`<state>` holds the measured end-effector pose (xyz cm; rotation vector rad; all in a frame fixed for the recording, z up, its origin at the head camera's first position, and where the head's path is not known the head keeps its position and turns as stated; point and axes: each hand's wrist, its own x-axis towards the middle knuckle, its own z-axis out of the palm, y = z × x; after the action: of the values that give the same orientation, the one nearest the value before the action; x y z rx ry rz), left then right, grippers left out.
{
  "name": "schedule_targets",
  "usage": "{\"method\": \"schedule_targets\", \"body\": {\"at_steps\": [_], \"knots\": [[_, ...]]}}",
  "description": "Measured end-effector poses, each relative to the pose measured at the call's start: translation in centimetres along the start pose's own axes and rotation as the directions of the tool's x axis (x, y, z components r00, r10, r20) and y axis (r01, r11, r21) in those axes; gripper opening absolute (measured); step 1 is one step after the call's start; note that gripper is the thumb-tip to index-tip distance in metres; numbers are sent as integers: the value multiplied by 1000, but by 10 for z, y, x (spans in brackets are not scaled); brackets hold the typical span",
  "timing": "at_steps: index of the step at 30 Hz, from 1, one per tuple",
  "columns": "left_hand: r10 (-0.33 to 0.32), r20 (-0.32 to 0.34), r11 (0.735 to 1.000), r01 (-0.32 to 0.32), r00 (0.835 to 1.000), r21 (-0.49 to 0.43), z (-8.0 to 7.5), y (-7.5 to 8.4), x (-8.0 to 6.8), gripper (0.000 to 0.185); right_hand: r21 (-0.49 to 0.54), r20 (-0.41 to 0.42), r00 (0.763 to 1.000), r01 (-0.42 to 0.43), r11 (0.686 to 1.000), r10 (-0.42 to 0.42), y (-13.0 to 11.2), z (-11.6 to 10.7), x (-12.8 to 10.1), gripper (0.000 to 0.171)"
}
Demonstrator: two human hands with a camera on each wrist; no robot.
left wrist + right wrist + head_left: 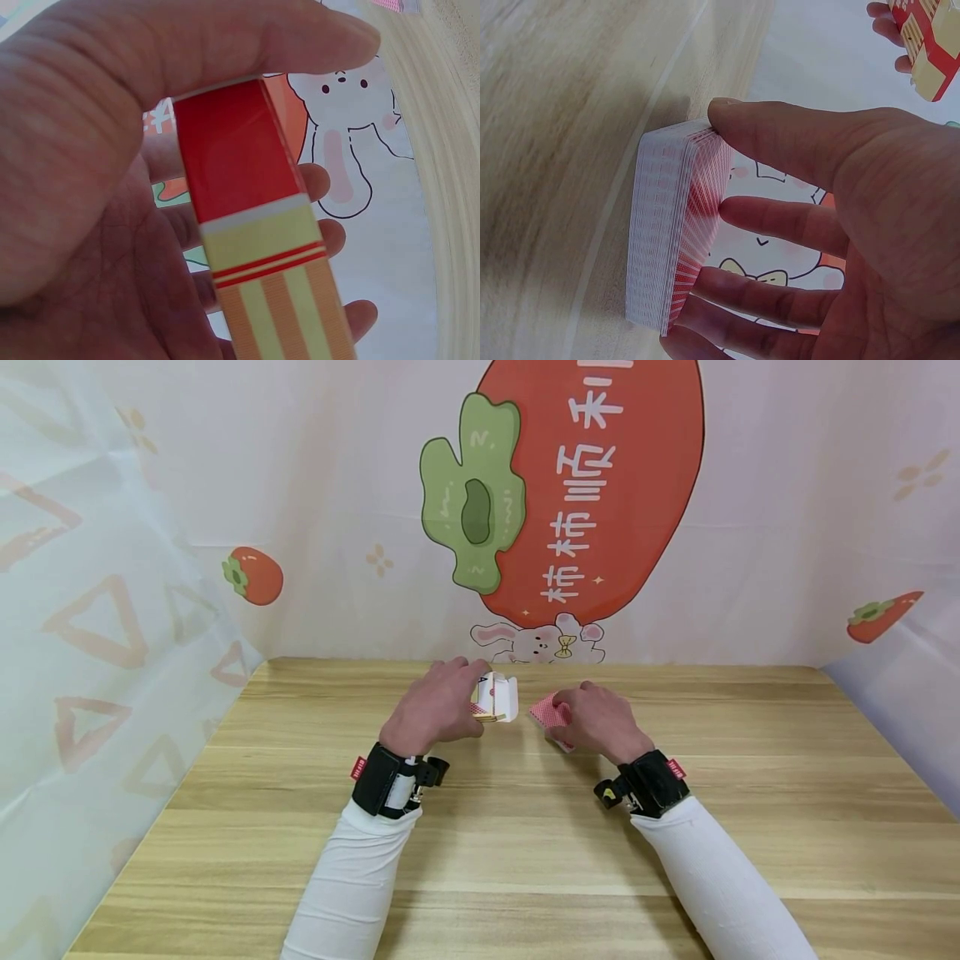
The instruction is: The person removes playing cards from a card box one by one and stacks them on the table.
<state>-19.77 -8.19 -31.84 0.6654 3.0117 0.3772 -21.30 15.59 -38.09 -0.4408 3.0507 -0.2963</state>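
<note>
My left hand (437, 708) grips a playing-card box (501, 697), its white flap standing open toward the right. In the left wrist view the box (240, 154) shows a red, cream and orange-striped narrow side, with the thumb across one end and the fingers behind. A deck of playing cards (546, 712) with red patterned backs lies on the table to the right of the box. Over it, my right hand (602, 724) holds the deck (660, 225) between the thumb at one end and fingertips at the other. The stacked white card edges face the right wrist camera.
The wooden table (510, 860) reaches back to a white cloth backdrop (337, 485) printed with a persimmon and a rabbit. Another patterned cloth (97, 693) hangs along the left side. Each wrist carries a black strap with a small camera.
</note>
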Motion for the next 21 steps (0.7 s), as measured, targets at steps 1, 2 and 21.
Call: {"method": "schedule_targets", "body": {"at_steps": [1,2,21], "knots": [[1,1,1000,-1,1000,1,0,0,0,72,1,1,1000,-1,1000,1,0,0,0,53],[2,1,1000,-2,1000,1,0,0,0,72,2,2,1000,-3,1000,3,0,0,0,53],[-3,13,1000,3,1000,-4,1,0,0,73,13,19,1000,-22,1000,21,-1,-1,-1,53]]}}
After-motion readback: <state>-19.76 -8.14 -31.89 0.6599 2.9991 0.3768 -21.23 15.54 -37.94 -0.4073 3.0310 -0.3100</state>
